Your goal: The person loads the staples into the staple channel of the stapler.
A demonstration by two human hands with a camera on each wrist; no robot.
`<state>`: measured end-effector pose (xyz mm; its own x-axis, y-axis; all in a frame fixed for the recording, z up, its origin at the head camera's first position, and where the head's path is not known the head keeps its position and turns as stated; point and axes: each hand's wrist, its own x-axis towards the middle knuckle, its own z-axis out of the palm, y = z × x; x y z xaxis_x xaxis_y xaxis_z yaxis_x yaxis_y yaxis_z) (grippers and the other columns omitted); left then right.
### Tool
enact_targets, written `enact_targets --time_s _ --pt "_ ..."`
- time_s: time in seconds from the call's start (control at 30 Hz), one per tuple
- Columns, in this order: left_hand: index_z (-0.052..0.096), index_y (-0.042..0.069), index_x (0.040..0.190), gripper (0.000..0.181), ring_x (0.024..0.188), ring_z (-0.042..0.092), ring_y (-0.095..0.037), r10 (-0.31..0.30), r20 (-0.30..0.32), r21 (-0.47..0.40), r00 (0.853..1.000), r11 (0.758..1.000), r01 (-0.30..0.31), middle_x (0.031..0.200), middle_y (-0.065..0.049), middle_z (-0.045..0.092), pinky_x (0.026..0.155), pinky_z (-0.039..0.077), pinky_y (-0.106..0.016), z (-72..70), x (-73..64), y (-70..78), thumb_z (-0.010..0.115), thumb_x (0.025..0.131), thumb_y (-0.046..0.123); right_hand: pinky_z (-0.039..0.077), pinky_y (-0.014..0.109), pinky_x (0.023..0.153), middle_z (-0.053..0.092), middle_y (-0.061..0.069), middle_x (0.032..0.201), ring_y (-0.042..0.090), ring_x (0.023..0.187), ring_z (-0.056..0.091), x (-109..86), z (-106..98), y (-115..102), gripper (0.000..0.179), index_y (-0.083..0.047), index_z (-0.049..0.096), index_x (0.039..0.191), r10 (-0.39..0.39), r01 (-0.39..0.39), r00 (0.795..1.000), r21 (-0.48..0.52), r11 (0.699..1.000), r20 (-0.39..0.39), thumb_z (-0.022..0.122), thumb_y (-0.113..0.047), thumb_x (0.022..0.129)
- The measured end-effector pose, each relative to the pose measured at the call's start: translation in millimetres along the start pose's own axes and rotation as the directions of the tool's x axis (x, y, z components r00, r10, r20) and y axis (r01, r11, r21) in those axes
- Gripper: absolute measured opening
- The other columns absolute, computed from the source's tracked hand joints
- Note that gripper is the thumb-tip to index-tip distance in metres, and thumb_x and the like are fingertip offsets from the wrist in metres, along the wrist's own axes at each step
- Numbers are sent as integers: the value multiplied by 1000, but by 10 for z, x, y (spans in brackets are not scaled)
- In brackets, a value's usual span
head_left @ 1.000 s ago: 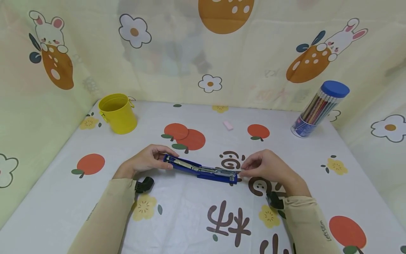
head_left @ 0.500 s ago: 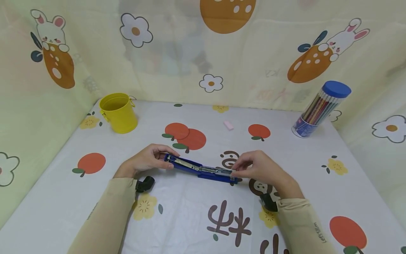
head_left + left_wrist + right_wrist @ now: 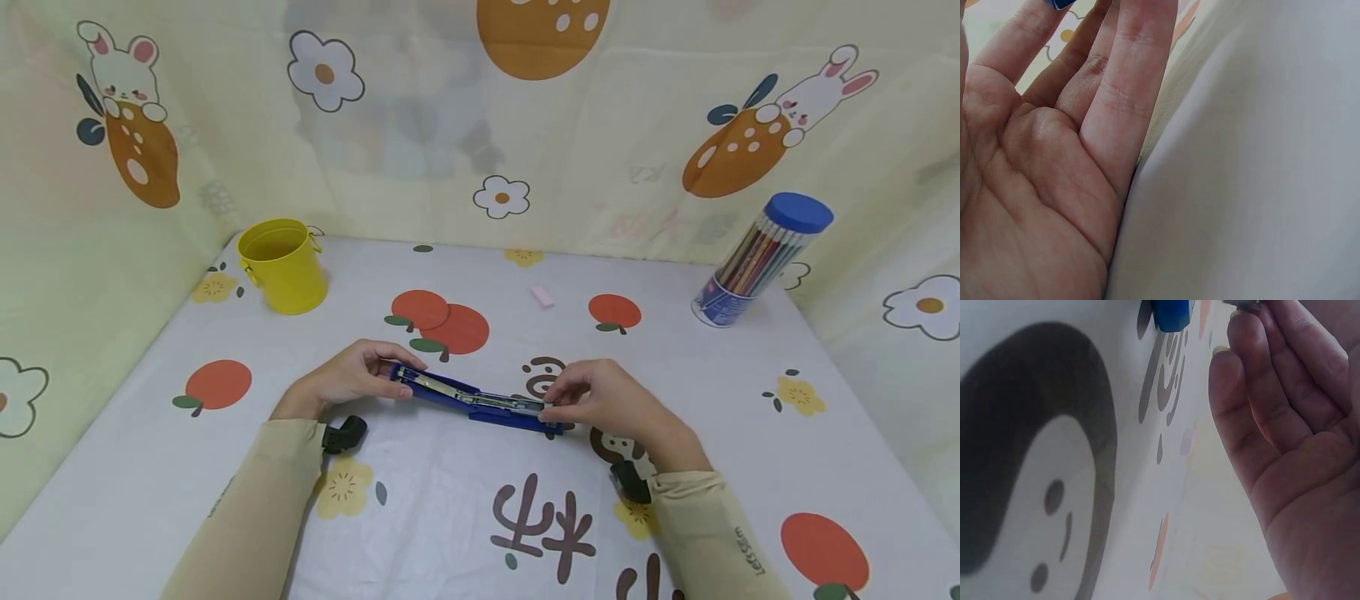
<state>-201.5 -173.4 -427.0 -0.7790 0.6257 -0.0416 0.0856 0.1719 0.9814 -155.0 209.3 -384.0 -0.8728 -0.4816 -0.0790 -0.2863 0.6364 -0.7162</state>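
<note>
A blue stapler (image 3: 442,397) is spread out long with its metal inside facing up, in the middle of the head view. My left hand (image 3: 358,372) grips its left end between thumb and fingers; only a bit of blue shows past the fingertips in the left wrist view. At the other end, my right hand (image 3: 594,392) pinches over the silver rail with thumb and fingertips. The right wrist view has a small silver metal piece (image 3: 1244,303) at these fingertips, beside the stapler's blue end (image 3: 1172,314). I cannot tell whether that piece is loose or part of the stapler.
Farther back on the patterned tablecloth (image 3: 427,517) lies a small pink block (image 3: 542,296). A yellow bucket (image 3: 283,267) stands at the back left. At the back right is a clear tube of pencils (image 3: 757,260) with a blue lid.
My right hand has moved left from just beyond the stapler's right end to over its rail. The left hand keeps its hold, and the stapler stays in place.
</note>
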Motion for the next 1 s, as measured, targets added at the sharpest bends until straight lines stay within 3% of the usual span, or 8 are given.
enact_targets --time_s 0.43,1.0 --pt "73 6 119 37 79 54 -21 -3 2 12 1000 1000 3 113 -13 67 63 41 -22 -5 9 -11 83 83 8 52 28 64 66 -6 81 17 75 61 17 25 12 21 -14 80 92 -14 14 1000 -2 1000 4 90 -23 76" --pt "72 3 119 39 77 52 -19 10 11 5 1000 1000 -10 111 -16 66 63 40 -23 -10 12 -12 83 82 8 53 28 70 67 -5 82 17 77 62 2 12 58 25 -16 79 93 10 -10 1000 11 1000 1 92 -24 73"
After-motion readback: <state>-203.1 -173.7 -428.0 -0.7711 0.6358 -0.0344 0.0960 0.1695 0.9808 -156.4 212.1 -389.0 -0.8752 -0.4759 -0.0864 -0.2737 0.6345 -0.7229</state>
